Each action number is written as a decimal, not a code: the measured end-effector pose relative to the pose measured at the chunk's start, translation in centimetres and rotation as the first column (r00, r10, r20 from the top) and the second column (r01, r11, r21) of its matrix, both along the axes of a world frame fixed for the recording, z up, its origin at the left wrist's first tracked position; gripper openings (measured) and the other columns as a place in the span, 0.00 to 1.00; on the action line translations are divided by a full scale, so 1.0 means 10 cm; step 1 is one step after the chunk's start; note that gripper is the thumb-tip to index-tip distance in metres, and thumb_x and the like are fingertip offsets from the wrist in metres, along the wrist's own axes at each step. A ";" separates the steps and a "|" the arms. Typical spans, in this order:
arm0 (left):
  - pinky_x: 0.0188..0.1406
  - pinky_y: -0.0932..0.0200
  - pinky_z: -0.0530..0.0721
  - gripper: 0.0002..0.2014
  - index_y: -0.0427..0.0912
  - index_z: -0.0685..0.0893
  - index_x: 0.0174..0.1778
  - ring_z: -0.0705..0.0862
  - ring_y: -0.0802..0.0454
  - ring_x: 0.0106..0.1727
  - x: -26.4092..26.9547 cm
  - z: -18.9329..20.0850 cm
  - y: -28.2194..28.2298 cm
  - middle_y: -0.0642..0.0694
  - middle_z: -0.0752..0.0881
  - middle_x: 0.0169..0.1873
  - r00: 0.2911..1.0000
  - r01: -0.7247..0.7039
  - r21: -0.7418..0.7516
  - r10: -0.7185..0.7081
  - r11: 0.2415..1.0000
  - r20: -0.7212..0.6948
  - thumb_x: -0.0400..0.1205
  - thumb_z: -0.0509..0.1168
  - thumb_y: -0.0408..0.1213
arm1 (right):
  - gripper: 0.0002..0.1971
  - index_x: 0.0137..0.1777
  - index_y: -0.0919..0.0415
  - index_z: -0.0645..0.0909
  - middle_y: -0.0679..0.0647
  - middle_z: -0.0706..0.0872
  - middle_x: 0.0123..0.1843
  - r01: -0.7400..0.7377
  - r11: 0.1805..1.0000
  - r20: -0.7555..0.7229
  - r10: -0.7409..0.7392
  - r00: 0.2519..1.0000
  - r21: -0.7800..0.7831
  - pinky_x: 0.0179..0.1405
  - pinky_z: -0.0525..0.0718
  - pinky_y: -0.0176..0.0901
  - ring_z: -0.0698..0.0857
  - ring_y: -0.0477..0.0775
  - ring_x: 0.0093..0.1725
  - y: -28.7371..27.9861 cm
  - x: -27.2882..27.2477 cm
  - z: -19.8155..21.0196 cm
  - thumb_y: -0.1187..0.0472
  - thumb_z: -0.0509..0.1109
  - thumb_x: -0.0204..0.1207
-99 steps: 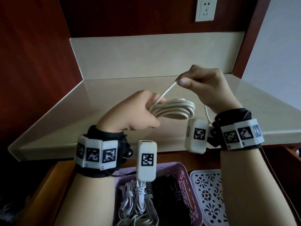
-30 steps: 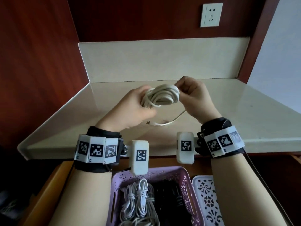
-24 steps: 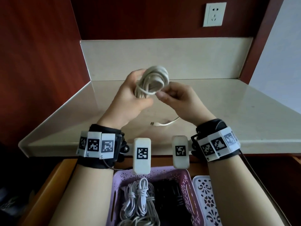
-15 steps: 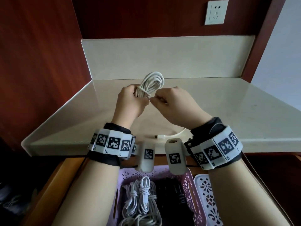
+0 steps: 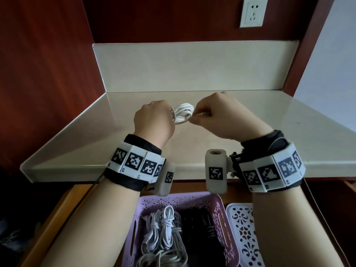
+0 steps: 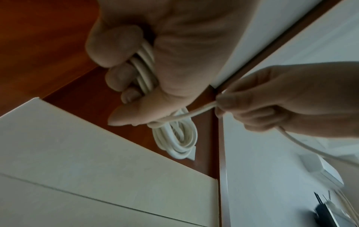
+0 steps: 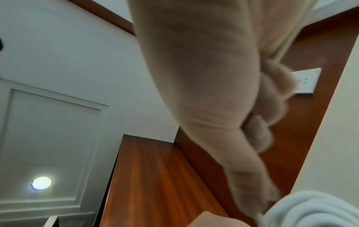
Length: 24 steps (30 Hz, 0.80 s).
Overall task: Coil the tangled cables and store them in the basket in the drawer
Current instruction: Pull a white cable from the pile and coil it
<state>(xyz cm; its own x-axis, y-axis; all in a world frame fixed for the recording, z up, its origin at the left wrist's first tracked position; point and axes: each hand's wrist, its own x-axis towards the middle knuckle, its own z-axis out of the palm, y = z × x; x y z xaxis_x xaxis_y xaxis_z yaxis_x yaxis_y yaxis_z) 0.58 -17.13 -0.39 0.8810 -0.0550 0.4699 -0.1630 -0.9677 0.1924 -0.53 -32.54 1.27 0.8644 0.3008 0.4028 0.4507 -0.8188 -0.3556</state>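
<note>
Head cam: my left hand (image 5: 154, 120) grips the coiled white cable bundle (image 5: 183, 113) above the beige stone surface (image 5: 289, 132), my right hand (image 5: 221, 114) just beside it. Left wrist cam: right fingers (image 6: 231, 102) pinch the loose tail, pulled sideways across the coil's long axis. Right wrist cam: too blurry

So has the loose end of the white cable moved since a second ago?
Yes. The loose end is off the countertop now, pinched in the right hand beside the coil in the left hand.
</note>
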 end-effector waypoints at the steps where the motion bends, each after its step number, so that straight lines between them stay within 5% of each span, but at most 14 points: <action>1: 0.39 0.56 0.69 0.09 0.41 0.81 0.50 0.83 0.35 0.52 -0.01 -0.02 -0.02 0.39 0.85 0.51 1.000 -0.003 0.048 0.003 0.999 0.006 0.80 0.58 0.28 | 0.07 0.37 0.55 0.87 0.43 0.80 0.28 0.012 1.000 0.049 -0.013 0.999 0.015 0.33 0.74 0.41 0.77 0.49 0.32 -0.01 0.00 0.01 0.56 0.72 0.74; 5: 0.40 0.57 0.69 0.11 0.40 0.81 0.57 0.83 0.38 0.53 -0.02 -0.02 -0.10 0.41 0.85 0.52 1.000 -0.007 0.138 0.006 0.990 0.009 0.83 0.56 0.29 | 0.06 0.40 0.54 0.90 0.45 0.85 0.33 -0.013 0.995 0.236 -0.012 0.972 0.103 0.32 0.72 0.39 0.80 0.48 0.36 0.03 -0.02 0.03 0.53 0.76 0.71; 9: 0.39 0.57 0.69 0.09 0.39 0.81 0.53 0.83 0.38 0.52 -0.02 0.02 -0.13 0.41 0.85 0.49 1.000 0.015 0.133 -0.014 0.991 -0.009 0.83 0.57 0.30 | 0.08 0.36 0.55 0.90 0.47 0.86 0.30 -0.055 0.982 0.315 -0.004 0.949 0.180 0.29 0.74 0.41 0.79 0.47 0.30 0.03 0.01 0.03 0.51 0.77 0.68; 14: 0.37 0.57 0.67 0.09 0.46 0.77 0.41 0.77 0.40 0.41 -0.06 0.04 -0.06 0.46 0.78 0.36 0.982 0.182 0.111 -0.175 0.977 -0.069 0.76 0.62 0.26 | 0.12 0.31 0.55 0.87 0.43 0.79 0.22 -0.055 0.903 0.203 -0.037 0.978 0.427 0.25 0.70 0.43 0.71 0.43 0.23 -0.18 0.14 -0.05 0.47 0.82 0.60; 17: 0.31 0.58 0.66 0.12 0.47 0.82 0.42 0.75 0.44 0.37 -0.06 0.10 -0.04 0.49 0.78 0.32 0.959 0.263 0.097 -0.249 0.960 -0.135 0.75 0.63 0.24 | 0.08 0.33 0.56 0.86 0.45 0.81 0.26 -0.101 0.827 0.114 0.045 0.992 0.553 0.27 0.70 0.31 0.72 0.39 0.23 -0.24 0.21 -0.13 0.56 0.82 0.63; 20: 0.24 0.61 0.65 0.16 0.52 0.77 0.35 0.73 0.53 0.29 -0.08 0.19 -0.01 0.52 0.76 0.28 0.897 0.334 -0.020 -0.324 0.942 -0.300 0.73 0.65 0.22 | 0.05 0.33 0.50 0.85 0.41 0.83 0.28 -0.164 0.779 0.117 0.116 0.986 0.606 0.30 0.71 0.26 0.74 0.35 0.26 -0.25 0.26 -0.21 0.57 0.79 0.66; 24: 0.34 0.60 0.71 0.19 0.51 0.82 0.37 0.77 0.51 0.34 -0.09 0.25 0.08 0.52 0.82 0.31 0.830 0.362 -0.392 -0.484 0.846 -0.278 0.66 0.71 0.19 | 0.11 0.31 0.51 0.85 0.37 0.82 0.24 -0.237 0.752 0.120 0.207 0.971 0.616 0.32 0.73 0.29 0.75 0.36 0.28 -0.21 0.33 -0.29 0.64 0.74 0.73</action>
